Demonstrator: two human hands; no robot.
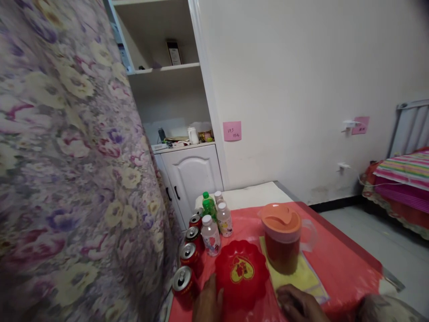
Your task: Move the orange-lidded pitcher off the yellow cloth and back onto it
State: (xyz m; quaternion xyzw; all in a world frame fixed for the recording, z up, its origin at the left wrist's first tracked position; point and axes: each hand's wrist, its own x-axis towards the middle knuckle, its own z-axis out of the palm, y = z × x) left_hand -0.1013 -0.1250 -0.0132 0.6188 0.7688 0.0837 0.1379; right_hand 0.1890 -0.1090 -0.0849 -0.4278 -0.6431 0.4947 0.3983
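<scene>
A red scalloped plate [226,284] with a yellow heart-shaped print lies near the front of the table. My left hand [208,300] is at the plate's left rim, thumb apart from the fingers, between it and the nearest drink can [184,290]. Over the near part of a folded yellow cloth [310,268] rests my right hand [298,304], fingers curled, with no object visible in it. A clear pitcher [283,252] with an orange lid and dark contents stands on the cloth, beyond my right hand.
Several red cans and bottles, among them a clear bottle [211,241] and a green bottle [208,208], line the left side of the red-covered table [338,250]. A floral curtain [83,179] hangs at left. A white cabinet [194,174] stands behind; a bed [405,188] is at right.
</scene>
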